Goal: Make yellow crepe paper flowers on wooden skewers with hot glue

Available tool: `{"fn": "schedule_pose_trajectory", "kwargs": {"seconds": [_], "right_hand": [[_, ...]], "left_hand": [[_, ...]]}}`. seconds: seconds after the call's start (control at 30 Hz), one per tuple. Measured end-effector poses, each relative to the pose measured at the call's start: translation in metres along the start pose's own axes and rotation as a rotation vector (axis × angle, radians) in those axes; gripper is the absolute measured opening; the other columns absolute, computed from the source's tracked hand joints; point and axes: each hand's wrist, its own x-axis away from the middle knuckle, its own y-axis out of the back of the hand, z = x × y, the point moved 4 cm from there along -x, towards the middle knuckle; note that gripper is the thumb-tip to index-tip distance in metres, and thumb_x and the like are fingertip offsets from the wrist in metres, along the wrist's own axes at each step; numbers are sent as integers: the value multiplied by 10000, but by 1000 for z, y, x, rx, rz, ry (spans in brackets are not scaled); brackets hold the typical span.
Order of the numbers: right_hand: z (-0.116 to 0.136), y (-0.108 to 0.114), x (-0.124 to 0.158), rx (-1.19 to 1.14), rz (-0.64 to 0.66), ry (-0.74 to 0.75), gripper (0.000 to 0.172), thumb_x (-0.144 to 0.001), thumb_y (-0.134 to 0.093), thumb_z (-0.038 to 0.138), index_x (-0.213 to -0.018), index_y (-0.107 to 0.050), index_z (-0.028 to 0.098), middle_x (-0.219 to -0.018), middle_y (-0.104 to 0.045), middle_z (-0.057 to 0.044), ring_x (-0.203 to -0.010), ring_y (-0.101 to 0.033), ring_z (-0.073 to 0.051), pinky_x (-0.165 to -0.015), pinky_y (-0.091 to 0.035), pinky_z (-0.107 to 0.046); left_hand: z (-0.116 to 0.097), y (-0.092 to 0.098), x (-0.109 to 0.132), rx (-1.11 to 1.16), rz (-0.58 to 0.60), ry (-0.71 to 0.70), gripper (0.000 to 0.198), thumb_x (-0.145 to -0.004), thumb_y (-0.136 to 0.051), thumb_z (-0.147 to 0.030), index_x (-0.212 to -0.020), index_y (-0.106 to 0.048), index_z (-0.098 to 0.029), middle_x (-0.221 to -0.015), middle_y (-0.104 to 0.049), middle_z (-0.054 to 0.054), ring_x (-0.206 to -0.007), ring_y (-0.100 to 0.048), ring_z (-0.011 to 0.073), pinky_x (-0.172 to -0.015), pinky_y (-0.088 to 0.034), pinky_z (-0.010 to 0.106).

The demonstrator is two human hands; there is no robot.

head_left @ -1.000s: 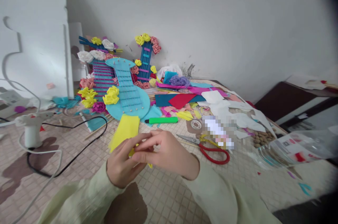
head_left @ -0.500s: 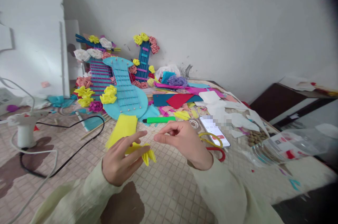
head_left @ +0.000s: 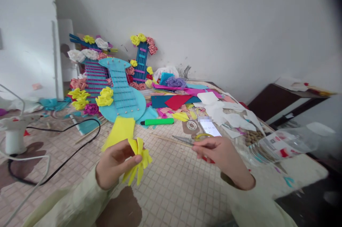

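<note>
Fingers (head_left: pixel 128 163) of the left hand (head_left: pixel 113 164) are pinched shut on a folded yellow paper piece (head_left: pixel 139 159), kinda fan- or flower-shaped, with its pleats splaying up and down past the fingertips. It's held just above the tiled table (head_left: pixel 171 191), low in the middle of the view, right in front of a flat yellow sheet (head_left: pixel 119 130) lying on the tiles.

The right hand (head_left: pixel 223 154) is well apart from it, off to the right. Its fingers are curled in, with thumb and forefinger tips close together right over the scissors (head_left: pixel 184 139). The blades poke out to the left of the fingertips and a bit of red handle shows under the palm. Honestly can't tell if it's got a grip on them or is just touching, the hand covers that bit.

A thin wooden stick (head_left: pixel 165 137) lies just beside the blades. Behind the hand there's a phone (head_left: pixel 210 127) and a tape roll (head_left: pixel 191 125), with a green marker (head_left: pixel 157 122) further left. A blue guitar-shaped craft (head_left: pixel 121 93) with paper flowers leans at the back among coloured scraps. A white glue gun (head_left: pixel 13 136) stands far left, and a black cable (head_left: pixel 74 146) loops across the tiles.
</note>
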Motion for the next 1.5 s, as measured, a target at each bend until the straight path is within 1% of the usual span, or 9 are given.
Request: {"fn": "schedule_pose_trajectory", "kwargs": {"seconds": [0.27,0.43,0.5,0.67,0.77,0.9,1.17,1.3,1.5], "right_hand": [[-17,24,3,277,-112,140,425,-777,-503,443,-455,-554,170,-392,-491,4,-396,-470,-110,-406,-386,-234],[27,10,-7,179,-79,468,148,-763,-568,271,-839,-691,237,-998,-637,-26,-910,-583,-189,-825,-445,-326],[43,1,-14,43,-142,445,87,-722,-621,253,-751,-697,220,-857,-673,-25,-845,-607,-179,-779,-469,-305],[83,-35,-34,-152,-1,507,367,-816,-495,367,-538,-635,172,-732,-650,-26,-749,-607,-139,-699,-480,-270],[103,-56,-44,-310,208,566,214,-779,-552,372,-894,-647,218,-996,-605,-23,-856,-584,-133,-729,-481,-263],[108,-84,-51,-358,472,446,474,-655,-680,375,-1078,-554,202,-887,-613,-29,-760,-584,-138,-640,-490,-255],[98,-89,-56,-358,239,569,261,-659,-685,298,-876,-616,170,-838,-610,-19,-716,-547,-118,-682,-477,-270],[105,-81,-48,-309,82,840,167,-690,-673,206,-848,-624,181,-838,-617,-21,-787,-567,-126,-733,-471,-261],[113,-77,-35,-205,-37,1109,86,-748,-616,149,-833,-626,158,-850,-625,-54,-797,-585,-127,-735,-478,-265]], "left_hand": [[0,-4,-10,99,0,22,135,-685,-658,-263,-799,-646,-193,-677,-658,36,-577,-619,146,-494,-515,231],[-22,-16,-30,174,43,20,224,-705,-643,-291,-925,-625,-256,-741,-676,16,-631,-631,133,-527,-514,205],[-34,-18,-38,187,38,-14,221,-704,-646,-290,-922,-630,-260,-750,-677,9,-664,-638,138,-552,-519,203],[-46,-12,-45,170,-11,-23,214,-687,-661,-291,-895,-630,-247,-789,-679,13,-689,-648,154,-534,-522,207],[-40,-3,-47,149,-14,23,216,-689,-658,-279,-898,-619,-244,-823,-679,15,-699,-656,166,-549,-535,236],[-33,7,-52,121,-40,38,220,-698,-640,-281,-910,-600,-241,-839,-675,20,-706,-658,187,-544,-543,271],[-38,15,-48,-126,-155,31,100,-784,-531,-248,-882,-543,-263,-812,-593,-24,-624,-593,100,-491,-487,174],[-48,14,-42,-341,-108,-160,245,-826,-442,-177,-1037,-471,-299,-1031,-531,10,-957,-552,158,-735,-498,253],[-60,9,-36,-697,-42,-385,368,-792,-439,-87,-1108,-442,-276,-1043,-522,25,-1007,-491,173,-865,-410,314]]}}
